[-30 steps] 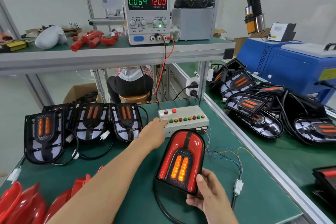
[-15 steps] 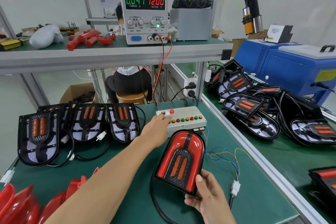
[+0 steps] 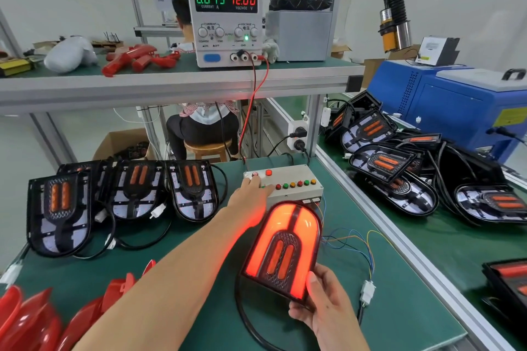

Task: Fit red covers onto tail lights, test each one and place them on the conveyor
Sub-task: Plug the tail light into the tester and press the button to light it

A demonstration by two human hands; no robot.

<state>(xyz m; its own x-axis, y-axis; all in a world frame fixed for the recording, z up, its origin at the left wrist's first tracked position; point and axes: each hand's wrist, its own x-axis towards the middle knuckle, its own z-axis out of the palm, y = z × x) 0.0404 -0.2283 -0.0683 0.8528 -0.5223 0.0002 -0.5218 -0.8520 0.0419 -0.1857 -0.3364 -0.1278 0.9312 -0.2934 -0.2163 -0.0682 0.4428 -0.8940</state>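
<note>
bench: green mat (image 3: pixel 199 302) is covering the worktop, aluminium rail running along its right edge
test box (image 3: pixel 288 184): sitting at the back centre of the bench, used as landmark
uncovered tail lights (image 3: pixel 125 196): lying in an overlapping row left of the test box, cables trailing toward the near side
red covers (image 3: pixel 37 319): piling up at the near left corner, well apart from the test box
white connector (image 3: pixel 368 292): lying right of and nearer than the test box, coloured wires running back to it
upper shelf (image 3: pixel 171 85): standing above the test box, carrying power supply (image 3: pixel 226 18), grey box, red parts, white bundle
conveyor (image 3: pixel 445 239): running right of the test box, carrying more tail lights
</note>
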